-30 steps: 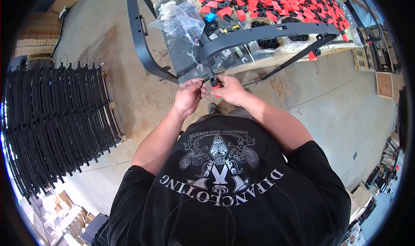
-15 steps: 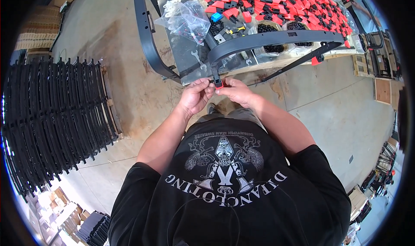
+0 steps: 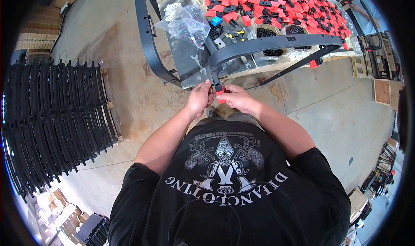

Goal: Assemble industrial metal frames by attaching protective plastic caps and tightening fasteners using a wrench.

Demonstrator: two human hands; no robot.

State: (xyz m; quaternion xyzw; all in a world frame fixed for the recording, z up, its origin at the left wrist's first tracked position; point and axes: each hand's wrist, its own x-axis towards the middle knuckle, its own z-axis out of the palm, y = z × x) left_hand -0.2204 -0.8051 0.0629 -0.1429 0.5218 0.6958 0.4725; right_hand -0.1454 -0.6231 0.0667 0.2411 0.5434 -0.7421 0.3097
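A dark grey curved metal frame (image 3: pixel 266 43) extends over the table's near edge, its end pointing down toward me. At that end sits a red and black plastic piece (image 3: pixel 221 97), which my right hand (image 3: pixel 239 100) grips between thumb and fingers. My left hand (image 3: pixel 200 100) is closed at the left side of the frame's end, thumb and fingertips pressed together. Whatever is between those fingertips is too small and covered to name. An open-end wrench (image 3: pixel 199 63) lies on the table just beyond my left hand.
A heap of red and black plastic pieces (image 3: pixel 276 6) covers the table's far part. Nearer are a clear plastic bag (image 3: pixel 190 25), a blue item (image 3: pixel 216 21) and bags of black caps (image 3: pixel 269 38). Another upright frame (image 3: pixel 149 47) stands left. Stacked black bars (image 3: pixel 56 116) fill the left floor.
The red and black piece and my right hand have come slightly nearer to me. My left hand has turned, its thumb now pointing up along the frame's end.
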